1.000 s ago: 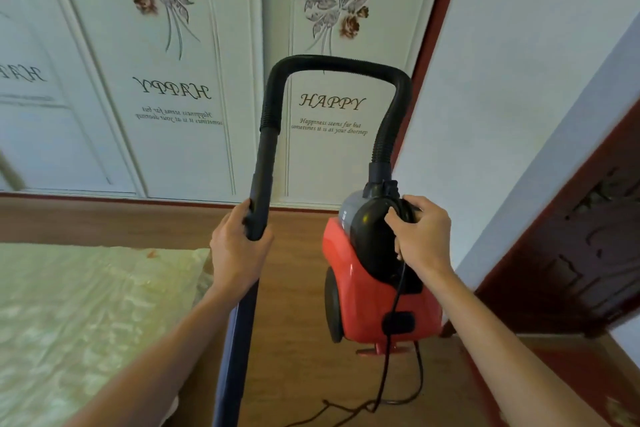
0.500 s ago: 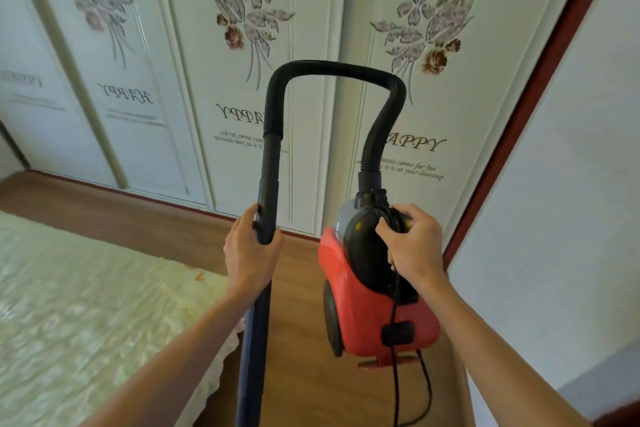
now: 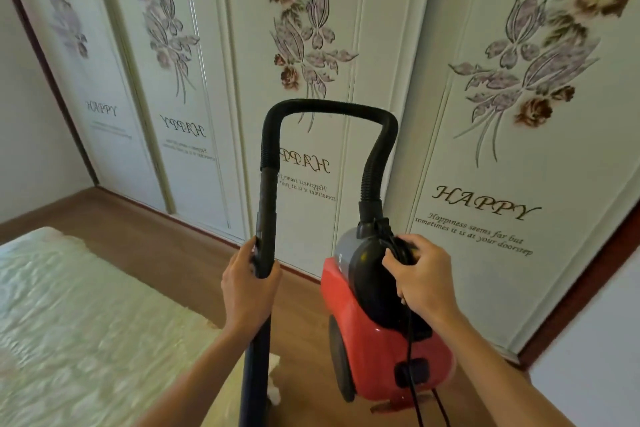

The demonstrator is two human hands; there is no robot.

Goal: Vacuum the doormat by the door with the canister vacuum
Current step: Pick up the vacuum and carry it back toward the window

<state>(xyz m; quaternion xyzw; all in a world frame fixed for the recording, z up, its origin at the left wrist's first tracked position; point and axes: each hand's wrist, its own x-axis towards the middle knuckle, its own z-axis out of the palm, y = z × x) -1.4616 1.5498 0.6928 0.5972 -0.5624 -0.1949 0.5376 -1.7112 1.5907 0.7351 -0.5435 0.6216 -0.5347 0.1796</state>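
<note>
The left hand (image 3: 250, 288) is wrapped around the upright wand (image 3: 265, 229) at centre frame; the right hand (image 3: 420, 279) grips the red canister vacuum (image 3: 384, 360) by its top handle, lower right. No doormat is visible.

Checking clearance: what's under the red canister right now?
Wooden floor shows below the lifted canister, which the right hand holds by its handle. The black cord hangs down past it. The floor directly beneath is covered by its body.
</note>
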